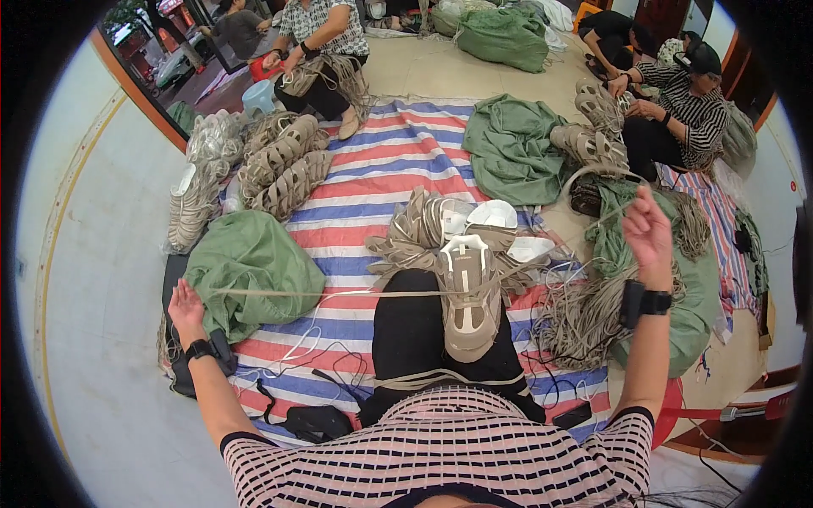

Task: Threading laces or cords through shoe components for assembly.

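Note:
A beige and white lace-up shoe (472, 326) rests toe toward me on my black-trousered legs. From its eyelets a flat beige shoelace (356, 294) runs taut to the left, where my left hand (185, 306) pinches its end, arm stretched out. My right hand (649, 229) is raised at the right with fingers curled together. Another stretch of beige lace (605, 171) arcs in the air beside it, blurred, and seems to come from those fingers. Beyond my knees lies a pile of beige shoe uppers (415, 233), some with white insides showing.
A striped sheet (347, 224) covers the floor. Green sacks lie left (254, 267) and far right (512, 144). A bundle of beige laces (584, 317) is near my right knee. A black pouch (318, 422) and phone (573, 414) lie close. Other people sit among strung shoes (288, 169).

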Available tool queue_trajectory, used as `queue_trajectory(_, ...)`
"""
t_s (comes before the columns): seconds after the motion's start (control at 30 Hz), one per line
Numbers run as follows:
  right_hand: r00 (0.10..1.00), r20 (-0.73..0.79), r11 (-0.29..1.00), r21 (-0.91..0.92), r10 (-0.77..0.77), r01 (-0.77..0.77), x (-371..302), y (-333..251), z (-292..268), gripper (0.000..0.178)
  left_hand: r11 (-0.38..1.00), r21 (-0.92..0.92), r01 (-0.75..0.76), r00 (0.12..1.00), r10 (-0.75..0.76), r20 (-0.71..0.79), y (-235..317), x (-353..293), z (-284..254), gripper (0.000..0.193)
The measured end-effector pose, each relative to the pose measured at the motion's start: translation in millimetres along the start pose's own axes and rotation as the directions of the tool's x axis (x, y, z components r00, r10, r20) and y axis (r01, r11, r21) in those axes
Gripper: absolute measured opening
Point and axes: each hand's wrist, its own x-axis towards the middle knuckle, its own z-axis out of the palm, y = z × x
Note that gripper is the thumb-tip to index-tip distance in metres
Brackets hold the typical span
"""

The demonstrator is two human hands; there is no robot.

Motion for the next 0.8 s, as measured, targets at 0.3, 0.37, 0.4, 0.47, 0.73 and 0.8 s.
queue_trajectory(0.3,0.798,-0.558,0.973,-0.111,-0.229,0.202,-57.5,-99.1,-265.9,0.026,0.875,0.441,-0.2,0.93,0.311,-0.196,69.3,24.1,-193.7,0.025)
queue_trajectory(0.37,0.728,-0.613,0.951,-0.167,-0.307,0.261,-107.0,-131.7,-296.9,0.025,-0.001,0.983,-0.181,0.793,0.591,0.147,57.6,24.0,-209.4,0.02)
queue_trajectory(0.4,0.7,-0.619,0.934,-0.258,-0.357,0.248,-119.1,-144.8,-313.4,0.024,-0.283,0.956,-0.074,0.801,0.554,0.226,49.4,24.9,-230.5,0.019)
queue_trajectory(0.47,0.682,-0.668,0.954,-0.193,-0.299,0.229,-146.7,-150.4,-324.4,0.024,-0.369,0.929,-0.006,0.765,0.596,0.242,55.7,18.9,-235.2,0.018)
queue_trajectory(0.73,0.404,-0.813,0.896,-0.298,-0.418,0.328,-285.7,-206.5,-367.4,0.02,-0.466,0.856,0.222,0.819,0.566,0.096,15.8,-28.9,-113.9,0.033)
queue_trajectory(0.8,0.476,-0.763,0.892,-0.302,-0.437,0.335,-283.1,-223.0,-403.7,0.017,-0.536,0.836,0.116,0.811,0.537,0.232,42.3,-41.3,-119.1,0.032)
